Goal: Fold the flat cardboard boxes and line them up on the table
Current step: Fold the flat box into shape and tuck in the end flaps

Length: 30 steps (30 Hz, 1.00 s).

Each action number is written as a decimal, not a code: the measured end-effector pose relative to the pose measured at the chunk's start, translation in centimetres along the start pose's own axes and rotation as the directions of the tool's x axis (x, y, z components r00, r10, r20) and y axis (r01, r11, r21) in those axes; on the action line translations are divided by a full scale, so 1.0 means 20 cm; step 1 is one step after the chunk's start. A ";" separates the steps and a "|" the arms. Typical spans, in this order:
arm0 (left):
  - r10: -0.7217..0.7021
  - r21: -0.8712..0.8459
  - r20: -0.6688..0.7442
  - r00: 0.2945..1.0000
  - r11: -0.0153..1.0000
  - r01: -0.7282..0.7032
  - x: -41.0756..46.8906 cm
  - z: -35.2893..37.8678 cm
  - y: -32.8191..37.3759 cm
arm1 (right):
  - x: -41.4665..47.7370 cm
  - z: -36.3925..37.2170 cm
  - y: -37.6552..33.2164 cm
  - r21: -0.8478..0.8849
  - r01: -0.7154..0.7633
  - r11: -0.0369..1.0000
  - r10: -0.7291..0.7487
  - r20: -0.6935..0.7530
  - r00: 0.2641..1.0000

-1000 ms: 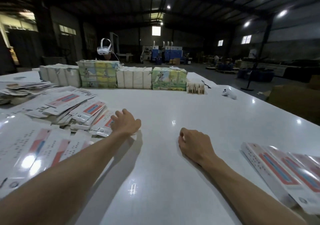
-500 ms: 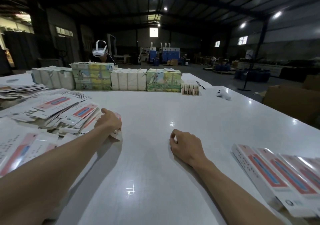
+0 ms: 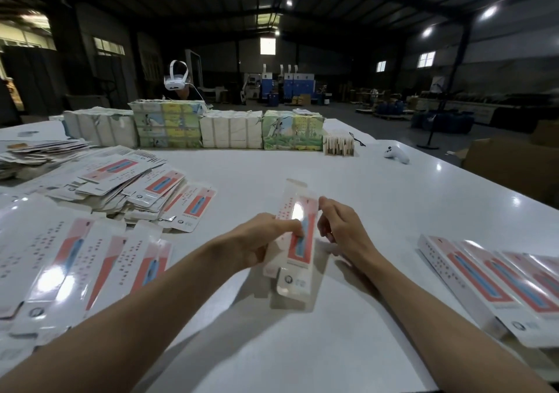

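- Looking down through the head camera, we are holding one flat cardboard box (image 3: 298, 241) over the middle of the white table (image 3: 302, 165), closer to the near edge than to the far one. Its long axis is pointing away from us, and its shadow is falling on the tabletop beneath it.
- Our left hand (image 3: 266, 238) is gripping the box's left long edge, with the fingers curled round it and the fingertips lying on the printed red and blue face.
- Our right hand (image 3: 341, 232) is pinching the right long edge with bent fingers. We cannot tell how much of the card is sitting inside that grip.
- A loose pile of flat boxes (image 3: 121, 187) is spreading over the left side of the table and reaching down to the near left corner.
- A row of folded boxes (image 3: 490, 283) is lying side by side, touching, at the near right edge.
- Wrapped bundles (image 3: 230, 129) are standing in a line along the far edge. A small ribbed stack (image 3: 338, 146) is sitting just beside their right end, and a white controller (image 3: 396, 155) is lying near the far right edge.
- A white headset (image 3: 175, 79) is showing behind the bundles.
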State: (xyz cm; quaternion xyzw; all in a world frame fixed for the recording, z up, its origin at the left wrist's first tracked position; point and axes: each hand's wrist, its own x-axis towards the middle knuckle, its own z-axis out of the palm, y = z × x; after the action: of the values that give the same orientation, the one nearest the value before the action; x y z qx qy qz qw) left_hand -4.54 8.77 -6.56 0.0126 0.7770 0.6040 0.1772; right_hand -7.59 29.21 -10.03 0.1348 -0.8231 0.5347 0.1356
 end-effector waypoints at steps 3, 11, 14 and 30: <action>0.024 0.005 0.094 0.995 1.000 -0.025 0.00 0.09 -0.03 | -0.01 -0.02 0.00 0.081 -0.039 0.996 0.036 0.029 0.999; 0.131 -0.335 0.100 0.986 0.938 -0.091 -0.02 0.07 -0.13 | -0.02 0.01 -0.01 0.043 -0.061 0.997 0.053 0.155 0.986; 0.112 -0.290 0.054 0.992 0.953 -0.092 -0.03 0.08 -0.13 | -0.02 0.03 -0.02 -0.120 0.071 0.990 -0.073 -0.019 0.997; 0.186 -0.479 0.126 0.974 0.871 -0.104 -0.04 0.13 -0.11 | -0.01 -0.01 -0.10 0.405 -0.040 0.913 0.017 0.060 0.998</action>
State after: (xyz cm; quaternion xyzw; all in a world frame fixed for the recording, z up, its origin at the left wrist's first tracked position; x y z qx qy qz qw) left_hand -2.56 10.34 -8.97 0.0786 0.5866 0.7824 0.1939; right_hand -6.70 28.65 -8.24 0.1628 -0.6994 0.6919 0.0742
